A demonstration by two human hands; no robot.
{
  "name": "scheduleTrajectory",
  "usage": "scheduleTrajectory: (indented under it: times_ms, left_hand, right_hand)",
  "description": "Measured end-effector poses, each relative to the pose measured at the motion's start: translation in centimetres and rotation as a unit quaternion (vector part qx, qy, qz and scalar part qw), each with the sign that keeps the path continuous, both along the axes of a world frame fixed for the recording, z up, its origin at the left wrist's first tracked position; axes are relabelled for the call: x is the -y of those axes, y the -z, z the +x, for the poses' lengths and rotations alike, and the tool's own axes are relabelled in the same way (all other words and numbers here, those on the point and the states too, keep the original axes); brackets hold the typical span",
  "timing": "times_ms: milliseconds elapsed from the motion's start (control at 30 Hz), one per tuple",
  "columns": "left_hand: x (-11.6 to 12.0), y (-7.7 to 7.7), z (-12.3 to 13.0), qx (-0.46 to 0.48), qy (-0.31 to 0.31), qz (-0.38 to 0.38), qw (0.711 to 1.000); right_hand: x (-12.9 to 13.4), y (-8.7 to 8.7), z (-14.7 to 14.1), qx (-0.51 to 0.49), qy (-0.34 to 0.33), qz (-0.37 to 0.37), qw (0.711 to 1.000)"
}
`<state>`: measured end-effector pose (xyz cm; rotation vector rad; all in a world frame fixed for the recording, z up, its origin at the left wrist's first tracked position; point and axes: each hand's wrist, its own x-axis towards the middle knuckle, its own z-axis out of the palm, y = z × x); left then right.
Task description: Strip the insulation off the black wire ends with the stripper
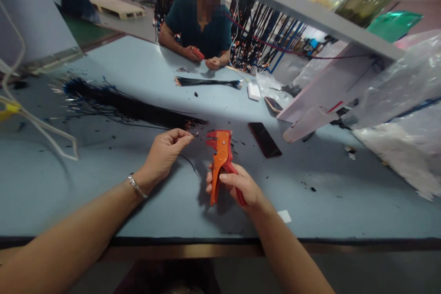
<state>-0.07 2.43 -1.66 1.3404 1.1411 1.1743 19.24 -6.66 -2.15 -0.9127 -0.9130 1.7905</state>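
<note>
At the far left of your pale blue tabletop [165, 220], a looped white cord [51, 131] hangs with a yellow tie [10, 109] around it. Next comes a thick bundle of long black wires [138, 108], blue and silvery at its left end and copper-tipped at its right. Just below that tip, your left hand [168, 149], a silver bracelet [137, 186] on its wrist, has thumb and index finger pinched narrow on a thin black wire [189, 161]; its tail curves out beneath your hand. Across from you, a co-worker [198, 14] sits behind a smaller bundle of black wires [208, 82]. Near your pinched fingers, but apart from them, stands the orange-and-red hand-held wire stripper [221, 154], jaws pointing left. Your right hand [246, 186] has its fingers wrapped round the handles. Further right lie a small white box [254, 91], a black phone with a red edge [264, 139] and crumpled clear plastic bags [396, 87].
</note>
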Motion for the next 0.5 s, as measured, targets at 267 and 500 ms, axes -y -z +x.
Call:
scheduleTrajectory:
  times_ms: [267,500]
  left_hand:
    - [0.5,-0.7,-0.2,-0.114,0.033,0.068,0.991]
    - [1.1,-1.5,0.1,-0.158,0.044,0.086,0.983]
  right_hand:
    - [-0.2,-0.1,-0.4,0.086,0.05,0.044,0.994]
    - [0.0,-0.5,-0.2,0.184,0.052,0.08,0.978]
